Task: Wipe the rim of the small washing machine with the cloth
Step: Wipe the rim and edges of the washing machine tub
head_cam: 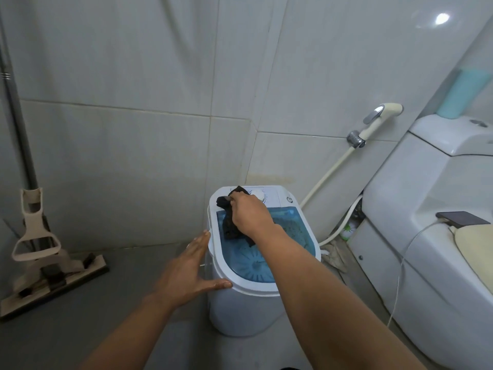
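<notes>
Black cloth (231,222) pressed on the far left corner of the washer (240,311) rim, trailing over the blue lid (266,263). Right hand (249,214) closed on the cloth. Left hand (190,271) open, fingers spread, palm against the washer's left side, thumb on the near rim. Washer on the grey floor (106,329); mop (48,252) to its left, toilet (426,249) with a phone (462,218) to its right, sprayer (378,120) on the tiled wall.
</notes>
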